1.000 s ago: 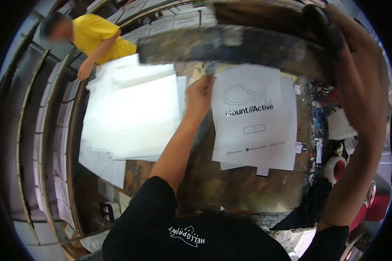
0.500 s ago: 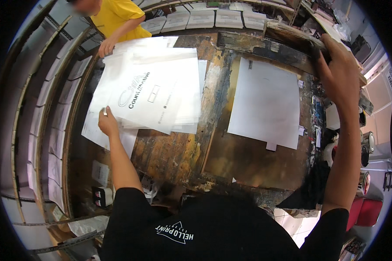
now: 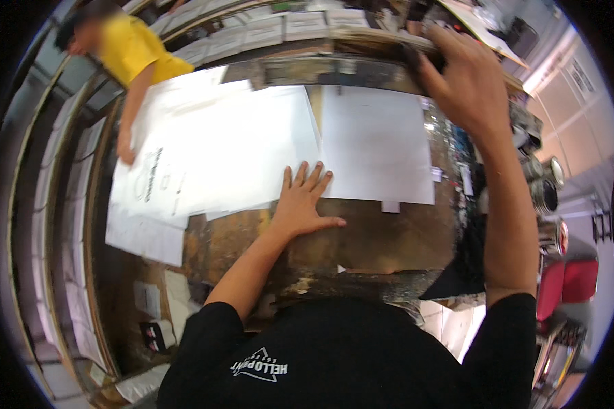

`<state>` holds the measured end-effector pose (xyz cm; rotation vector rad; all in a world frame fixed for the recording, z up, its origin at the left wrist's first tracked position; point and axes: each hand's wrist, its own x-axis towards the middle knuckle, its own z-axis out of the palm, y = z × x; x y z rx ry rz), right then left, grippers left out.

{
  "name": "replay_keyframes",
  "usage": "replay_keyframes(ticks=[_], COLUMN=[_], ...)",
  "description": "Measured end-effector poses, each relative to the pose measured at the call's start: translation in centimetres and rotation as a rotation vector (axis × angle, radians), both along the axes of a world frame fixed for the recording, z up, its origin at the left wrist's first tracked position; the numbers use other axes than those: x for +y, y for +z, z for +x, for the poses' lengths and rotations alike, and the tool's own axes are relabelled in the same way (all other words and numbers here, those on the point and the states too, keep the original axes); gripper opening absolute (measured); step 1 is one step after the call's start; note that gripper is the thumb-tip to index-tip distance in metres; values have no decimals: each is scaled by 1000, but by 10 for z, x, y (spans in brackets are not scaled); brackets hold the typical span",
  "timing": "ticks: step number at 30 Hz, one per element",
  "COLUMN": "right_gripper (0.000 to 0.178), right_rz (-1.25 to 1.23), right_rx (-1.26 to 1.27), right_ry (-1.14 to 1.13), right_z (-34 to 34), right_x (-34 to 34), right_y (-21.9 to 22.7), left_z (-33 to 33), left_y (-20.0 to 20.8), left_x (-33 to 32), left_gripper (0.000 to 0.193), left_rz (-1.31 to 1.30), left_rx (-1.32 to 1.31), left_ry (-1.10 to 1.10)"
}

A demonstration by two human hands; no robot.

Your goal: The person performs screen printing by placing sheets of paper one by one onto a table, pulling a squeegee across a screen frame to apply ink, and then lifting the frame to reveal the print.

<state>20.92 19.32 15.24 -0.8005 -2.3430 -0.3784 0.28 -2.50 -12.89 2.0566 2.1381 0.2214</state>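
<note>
My left hand (image 3: 301, 201) is open, fingers spread, palm down over the board. Its fingertips lie at the lower corner of a blank white sheet (image 3: 266, 136) and beside another white sheet (image 3: 378, 143) on the right. That second sheet lies flat on a stained brown board (image 3: 389, 238). At the upper right, my right hand (image 3: 467, 82) is closed on the edge of a raised, ink-stained wooden frame (image 3: 382, 42). Under the left sheet, printed sheets (image 3: 133, 184) with dark lettering fan out. A co-worker's hand (image 3: 125, 146) touches their left edge.
Racks of stacked white sheets (image 3: 82, 225) stand at the left, with more stacks (image 3: 262, 31) at the back. Paint cans (image 3: 544, 196) line the right side. A red chair (image 3: 580, 281) is at the lower right. The co-worker in a yellow shirt (image 3: 133, 51) leans over the far left.
My left hand has moved right from the printed sheets and opened. A blank sheet now covers much of them. The co-worker's hand is lower along the edge. The view has shifted.
</note>
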Motion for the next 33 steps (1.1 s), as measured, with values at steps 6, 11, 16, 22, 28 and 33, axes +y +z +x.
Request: replay_keyframes(ticks=[6,11,16,22,28,33], right_gripper=[52,53,54,56,59,60], right_rz=[-162,-6,-89,-147,-361,-491], right_rx=[-42,21,-5,-37,-147,-146], right_ry=[3,87,106,95,45,-54], right_z=[1,2,8,14,1,-16], right_x=[-3,-11,4,6,-1,-9], right_y=[13,13,16,15,51,73], left_z=[114,157,171,175,175,166], left_y=[-9,-15,-21,-16,-29,-19], left_x=[80,114,119,116,115,110], left_gripper=[127,129,128,124,123,119], left_rz=[98,154,180,185,229,369], left_rx=[-33,-67,-122,-159,-137,-115], left_ry=[-220,-290,-360,-401,-413,-333])
